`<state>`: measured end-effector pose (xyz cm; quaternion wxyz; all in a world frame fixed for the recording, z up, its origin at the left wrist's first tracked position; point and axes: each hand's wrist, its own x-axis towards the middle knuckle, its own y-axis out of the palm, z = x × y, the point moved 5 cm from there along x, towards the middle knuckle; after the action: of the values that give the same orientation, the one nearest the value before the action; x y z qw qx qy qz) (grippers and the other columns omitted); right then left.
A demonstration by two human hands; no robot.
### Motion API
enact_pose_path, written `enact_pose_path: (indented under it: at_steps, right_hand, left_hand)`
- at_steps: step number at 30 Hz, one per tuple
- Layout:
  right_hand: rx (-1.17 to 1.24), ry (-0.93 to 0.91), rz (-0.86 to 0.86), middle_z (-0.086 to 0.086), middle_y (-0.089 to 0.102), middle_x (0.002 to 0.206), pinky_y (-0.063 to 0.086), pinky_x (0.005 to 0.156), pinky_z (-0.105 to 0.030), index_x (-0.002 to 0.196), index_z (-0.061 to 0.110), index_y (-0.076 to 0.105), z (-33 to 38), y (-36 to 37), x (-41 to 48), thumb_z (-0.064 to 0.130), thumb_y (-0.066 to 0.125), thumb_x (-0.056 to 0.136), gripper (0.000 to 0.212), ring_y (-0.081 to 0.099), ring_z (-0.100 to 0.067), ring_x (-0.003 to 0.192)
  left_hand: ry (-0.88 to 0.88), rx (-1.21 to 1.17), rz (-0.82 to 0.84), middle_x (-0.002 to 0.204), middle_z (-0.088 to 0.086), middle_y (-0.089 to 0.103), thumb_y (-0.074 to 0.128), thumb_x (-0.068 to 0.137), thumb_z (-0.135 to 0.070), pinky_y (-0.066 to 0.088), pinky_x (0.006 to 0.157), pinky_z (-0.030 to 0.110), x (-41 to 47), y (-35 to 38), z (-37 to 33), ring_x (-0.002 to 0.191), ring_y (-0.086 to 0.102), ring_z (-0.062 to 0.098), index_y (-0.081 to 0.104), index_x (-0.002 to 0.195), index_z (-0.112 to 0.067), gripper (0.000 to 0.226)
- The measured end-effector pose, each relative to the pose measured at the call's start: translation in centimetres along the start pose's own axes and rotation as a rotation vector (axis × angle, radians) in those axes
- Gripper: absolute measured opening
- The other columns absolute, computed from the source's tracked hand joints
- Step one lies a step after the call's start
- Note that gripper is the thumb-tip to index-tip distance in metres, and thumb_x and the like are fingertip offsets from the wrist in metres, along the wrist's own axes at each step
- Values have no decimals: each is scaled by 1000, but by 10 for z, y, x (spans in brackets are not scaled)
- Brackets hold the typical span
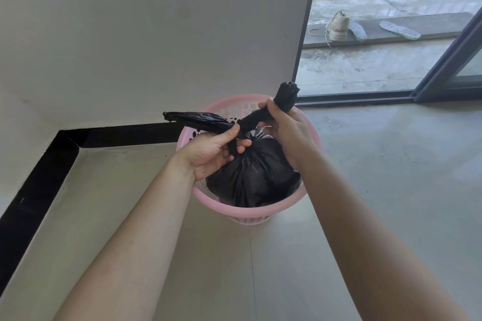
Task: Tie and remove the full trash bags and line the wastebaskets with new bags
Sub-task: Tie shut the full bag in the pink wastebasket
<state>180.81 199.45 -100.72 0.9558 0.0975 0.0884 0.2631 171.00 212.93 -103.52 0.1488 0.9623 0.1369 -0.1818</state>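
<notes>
1. Step in hand, as judged: tying the full black trash bag [250,177]; not yet lifted out, no new liner in view.
2. Resting inside the pink wastebasket [260,212], down on the floor [391,164], close to a wall corner.
3. Left hand [208,154]: curled round the left tail [198,121] of twisted plastic, just above the gathered neck.
4. Right hand [289,133]: closed round the right tail [287,96], tip poking up past the fist.
5. Both tails crossed at the neck, between the 2 hands; impossible to tell a finished 1st knot from a mere crossing.
6. Next, probably: pull the 2 tails apart to cinch, then wrap 1 over the other for a 2nd knot.
7. Calls for firm, even tension and grips kept near the neck, to avoid tearing or slipping.
8. Beyond the glass door: a shoe [337,26] and 2 insoles, well apart from the work.
</notes>
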Motion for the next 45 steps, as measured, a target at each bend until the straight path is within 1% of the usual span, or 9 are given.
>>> enact_pose_path:
  at_steps: [10,14,18,26,29,32,36,41,45]
  right_hand:
    - [121,-2,-7,-14,70,74,50,65,-27,71,9,57,7,-2,-2,23,49,101,34,61,-22,62]
    - [-54,-56,-13,-15,76,84,53,77,-31,84,11,70,9,4,-8,25,58,97,22,70,-25,79]
    - [-40,-22,-42,-14,76,85,51,57,-24,112,14,65,12,7,-8,13,62,95,17,73,-25,75]
    - [-263,58,-223,-12,75,92,55,57,-29,101,19,63,11,-1,0,16,59,86,15,73,-17,64]
    - [-702,-69,-288,-5,65,121,54,86,-34,133,20,49,22,0,-2,24,62,87,47,69,-18,99]
    - [-1051,-383,-407,-7,36,148,34,109,-36,156,14,18,46,13,-13,22,68,87,85,40,-24,132]
    - [-1047,-707,-382,-7,53,135,37,103,-30,142,15,50,74,40,-17,1,55,92,52,49,-24,123]
    - [-1232,-223,-43,-10,62,131,41,100,-35,132,14,61,14,29,7,4,47,97,39,56,-27,120]
    - [-1229,-48,49,-5,69,122,42,99,-30,129,18,64,-7,7,10,14,54,95,35,59,-25,117]
  left_hand:
    - [-12,-259,-45,93,11,75,43,103,-28,46,86,30,6,-7,-5,77,71,14,63,95,-21,22]
    - [-4,-256,-133,89,11,76,50,101,-26,46,78,27,4,-12,-6,78,72,16,61,85,-20,21]
    - [50,-353,-197,84,8,74,73,79,-20,46,98,31,5,-18,-8,74,72,14,66,88,-15,12]
    - [183,-308,-249,74,2,74,62,85,12,50,56,15,3,-16,-10,62,68,10,56,75,-15,29]
    - [233,-212,-263,83,8,72,63,83,15,57,69,21,0,-12,-11,77,71,15,56,75,-14,31]
    - [305,-139,-326,83,8,71,67,78,17,57,85,30,-1,-16,-14,87,71,21,57,73,-15,33]
    - [375,50,-393,77,-4,67,78,72,9,52,93,33,-2,-15,-16,87,67,16,60,68,-18,33]
    - [302,104,-361,89,9,68,87,58,-9,53,97,49,1,-14,-13,101,69,33,65,66,-22,27]
    - [303,366,-382,80,1,68,87,59,-11,56,88,51,-4,-14,-10,86,68,21,64,68,-23,27]
